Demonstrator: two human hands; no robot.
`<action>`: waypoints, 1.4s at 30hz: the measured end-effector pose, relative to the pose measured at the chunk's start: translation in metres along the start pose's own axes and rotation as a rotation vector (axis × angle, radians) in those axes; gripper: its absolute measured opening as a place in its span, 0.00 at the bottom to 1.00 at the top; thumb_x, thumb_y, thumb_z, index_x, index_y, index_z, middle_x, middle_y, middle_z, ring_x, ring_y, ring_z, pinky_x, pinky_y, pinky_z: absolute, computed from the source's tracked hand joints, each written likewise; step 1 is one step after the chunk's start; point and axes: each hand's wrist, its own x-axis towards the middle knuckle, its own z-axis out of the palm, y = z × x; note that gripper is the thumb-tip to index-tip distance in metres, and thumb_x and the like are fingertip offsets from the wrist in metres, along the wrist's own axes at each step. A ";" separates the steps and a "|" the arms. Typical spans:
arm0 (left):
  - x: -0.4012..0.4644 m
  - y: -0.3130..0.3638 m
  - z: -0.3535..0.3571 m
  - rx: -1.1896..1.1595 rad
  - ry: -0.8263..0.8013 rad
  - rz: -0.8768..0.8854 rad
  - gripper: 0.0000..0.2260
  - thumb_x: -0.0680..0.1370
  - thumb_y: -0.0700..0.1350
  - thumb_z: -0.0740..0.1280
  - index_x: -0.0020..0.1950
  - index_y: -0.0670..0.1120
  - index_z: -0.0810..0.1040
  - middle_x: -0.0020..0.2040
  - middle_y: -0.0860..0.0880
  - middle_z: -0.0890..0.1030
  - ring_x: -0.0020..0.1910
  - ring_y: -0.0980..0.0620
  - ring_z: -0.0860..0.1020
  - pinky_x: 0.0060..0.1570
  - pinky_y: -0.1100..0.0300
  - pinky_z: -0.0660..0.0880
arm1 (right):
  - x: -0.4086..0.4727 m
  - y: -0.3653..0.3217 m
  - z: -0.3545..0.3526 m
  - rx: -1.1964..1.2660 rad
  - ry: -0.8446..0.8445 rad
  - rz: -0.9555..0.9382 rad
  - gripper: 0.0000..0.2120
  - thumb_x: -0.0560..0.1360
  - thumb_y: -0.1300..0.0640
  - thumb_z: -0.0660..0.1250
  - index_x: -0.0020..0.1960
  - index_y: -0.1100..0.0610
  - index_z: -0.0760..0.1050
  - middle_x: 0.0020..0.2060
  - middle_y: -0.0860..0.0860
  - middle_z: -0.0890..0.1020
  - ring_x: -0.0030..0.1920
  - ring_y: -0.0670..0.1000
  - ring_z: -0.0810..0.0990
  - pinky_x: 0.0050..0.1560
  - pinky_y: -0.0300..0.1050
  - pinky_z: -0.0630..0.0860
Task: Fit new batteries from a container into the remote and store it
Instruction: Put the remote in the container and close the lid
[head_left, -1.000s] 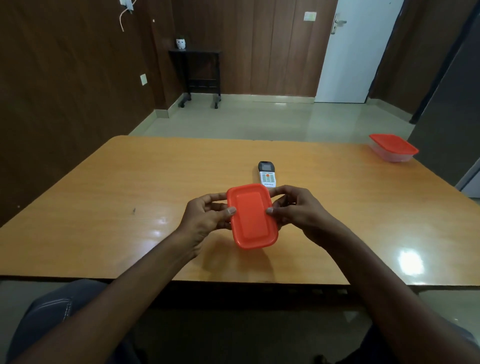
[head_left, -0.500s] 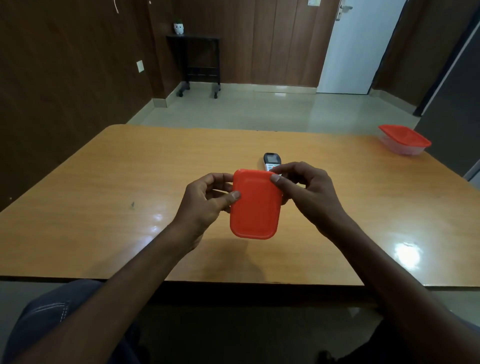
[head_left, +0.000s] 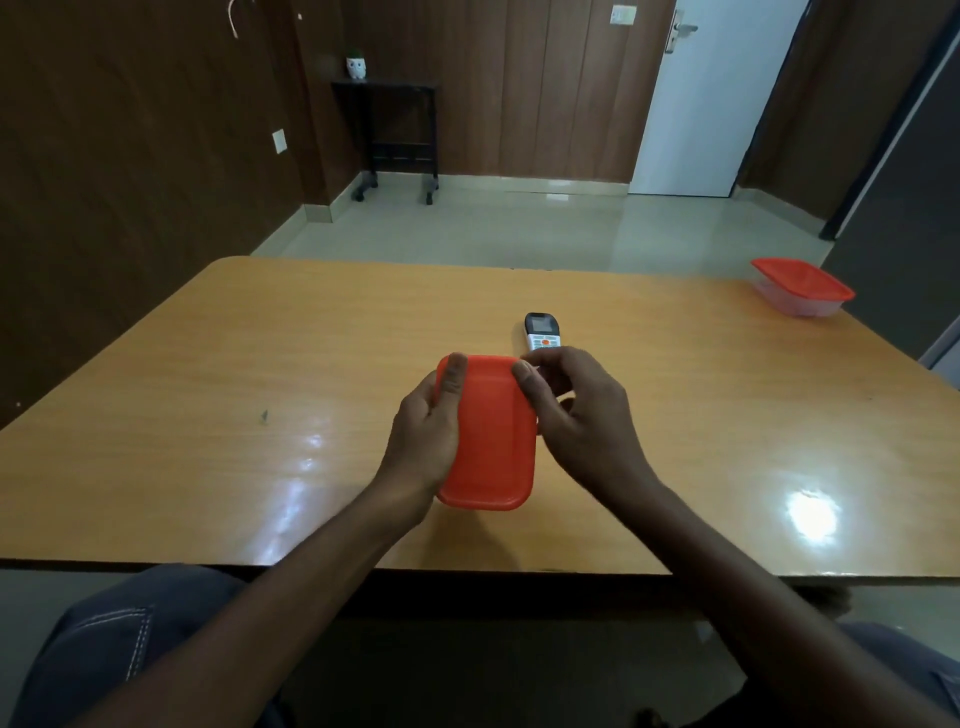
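I hold a small container with an orange lid (head_left: 493, 436) above the wooden table (head_left: 208, 415), lid facing me. My left hand (head_left: 426, 431) grips its left side, thumb over the far left corner. My right hand (head_left: 576, 410) grips the right side, thumb on the lid's far right corner and fingers curled behind. The container's body and contents are hidden by the lid. A white remote with a dark screen (head_left: 540, 332) lies face up on the table just beyond my right hand.
A second clear container with a red lid (head_left: 802, 286) sits at the table's far right corner. Beyond the table are a tiled floor, a small black stand with a white ornament (head_left: 387, 119), and a white door (head_left: 711, 98). My knees show below the near edge.
Both hands have shifted their hold toward the lid's far corners. The container has turned to point away from me and sits a little nearer the remote.
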 end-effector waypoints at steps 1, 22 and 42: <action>-0.001 -0.002 0.002 0.025 0.061 0.040 0.29 0.72 0.73 0.55 0.54 0.52 0.80 0.47 0.46 0.85 0.47 0.45 0.85 0.51 0.42 0.83 | -0.004 -0.003 0.005 -0.013 -0.003 0.030 0.14 0.82 0.46 0.62 0.56 0.55 0.78 0.45 0.48 0.80 0.43 0.42 0.79 0.39 0.34 0.76; -0.004 -0.016 0.010 -0.110 0.268 -0.068 0.26 0.71 0.76 0.55 0.49 0.58 0.77 0.52 0.49 0.83 0.52 0.45 0.83 0.56 0.39 0.81 | -0.003 -0.007 0.030 -0.282 0.044 0.127 0.22 0.81 0.37 0.57 0.51 0.55 0.76 0.35 0.53 0.81 0.34 0.53 0.80 0.35 0.50 0.79; 0.007 -0.011 -0.015 0.104 0.282 0.074 0.25 0.79 0.65 0.63 0.46 0.43 0.79 0.36 0.50 0.76 0.35 0.52 0.73 0.34 0.58 0.68 | -0.001 -0.001 0.044 0.008 -0.079 0.346 0.30 0.80 0.33 0.54 0.37 0.57 0.74 0.31 0.51 0.77 0.31 0.49 0.77 0.32 0.48 0.73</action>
